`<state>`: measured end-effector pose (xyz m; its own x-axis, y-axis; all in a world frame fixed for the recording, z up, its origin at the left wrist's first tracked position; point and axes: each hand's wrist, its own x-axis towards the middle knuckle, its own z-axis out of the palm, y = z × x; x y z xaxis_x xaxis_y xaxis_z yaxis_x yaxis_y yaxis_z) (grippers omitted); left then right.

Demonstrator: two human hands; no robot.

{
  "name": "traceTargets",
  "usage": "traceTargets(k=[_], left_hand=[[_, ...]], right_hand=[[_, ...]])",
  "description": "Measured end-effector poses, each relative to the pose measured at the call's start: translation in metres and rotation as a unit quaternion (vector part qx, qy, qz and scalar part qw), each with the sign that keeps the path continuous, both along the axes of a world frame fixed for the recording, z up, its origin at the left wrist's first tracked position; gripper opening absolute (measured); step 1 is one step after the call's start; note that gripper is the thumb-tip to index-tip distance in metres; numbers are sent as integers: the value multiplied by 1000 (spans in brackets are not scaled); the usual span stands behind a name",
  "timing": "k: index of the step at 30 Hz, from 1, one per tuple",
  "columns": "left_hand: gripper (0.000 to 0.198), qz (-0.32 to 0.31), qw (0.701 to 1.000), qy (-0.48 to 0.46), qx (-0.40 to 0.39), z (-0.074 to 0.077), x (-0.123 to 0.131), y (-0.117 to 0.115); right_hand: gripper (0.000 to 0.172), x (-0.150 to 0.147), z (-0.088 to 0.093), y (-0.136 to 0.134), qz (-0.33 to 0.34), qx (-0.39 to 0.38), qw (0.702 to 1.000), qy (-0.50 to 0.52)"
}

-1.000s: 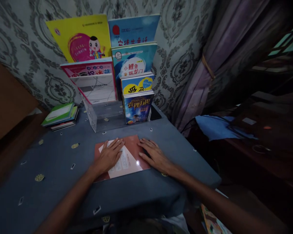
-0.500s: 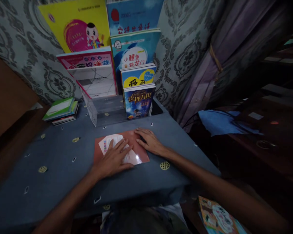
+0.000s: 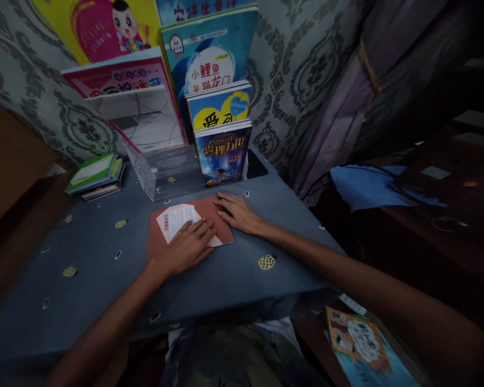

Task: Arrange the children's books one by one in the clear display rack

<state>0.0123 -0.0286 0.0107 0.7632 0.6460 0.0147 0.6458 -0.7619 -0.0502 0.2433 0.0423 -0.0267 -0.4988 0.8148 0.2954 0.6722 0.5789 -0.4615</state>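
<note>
A thin reddish-brown book (image 3: 158, 236) with a white patch of print (image 3: 176, 217) lies flat on the blue tablecloth (image 3: 210, 285). My left hand (image 3: 189, 244) rests palm down on its lower middle, fingers spread, covering part of the white patch. At the book's right edge my right hand (image 3: 237, 213) lies with its fingers apart, the fingertips on the upper right corner. Neither hand grips anything. Just beyond the book stands a clear rack (image 3: 147, 180) that bears upright books, among them a dark blue one (image 3: 222, 156).
A small stack of books (image 3: 94, 174) lies at the back left. Behind the rack's right side is a dark flat object (image 3: 257, 164). More books (image 3: 363, 346) sit below the table's edge at lower right. A blue cloth (image 3: 367, 188) lies at the right.
The view has shifted, so the rack and books appear higher and further left. My left hand has slid slightly toward the book's lower edge, uncovering more print. My right hand stays at the right edge.
</note>
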Motion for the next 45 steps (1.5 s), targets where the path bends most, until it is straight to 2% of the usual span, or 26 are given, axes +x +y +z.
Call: traceTargets(k=[6, 11, 16, 19, 26, 38, 45], left_hand=[[30, -22, 999, -26, 19, 7, 20, 1], [27, -60, 995, -61, 55, 7, 20, 5], [31, -54, 989, -124, 57, 5, 19, 1], [32, -36, 988, -142, 43, 5, 21, -2], [29, -4, 982, -189, 0, 7, 22, -2], [28, -15, 984, -178, 6, 8, 23, -2], [29, -35, 984, -175, 30, 7, 22, -1]], right_hand=[[32, 12, 4, -16, 66, -11, 992, 105], [30, 21, 13, -24, 64, -94, 973, 202], [30, 29, 10, -31, 100, -181, 941, 268], [30, 32, 12, -34, 102, -193, 939, 266], [26, 35, 19, -33, 131, -142, 956, 220], [24, 38, 22, -33, 151, -135, 955, 217], [23, 40, 22, -31, 207, -113, 952, 196]])
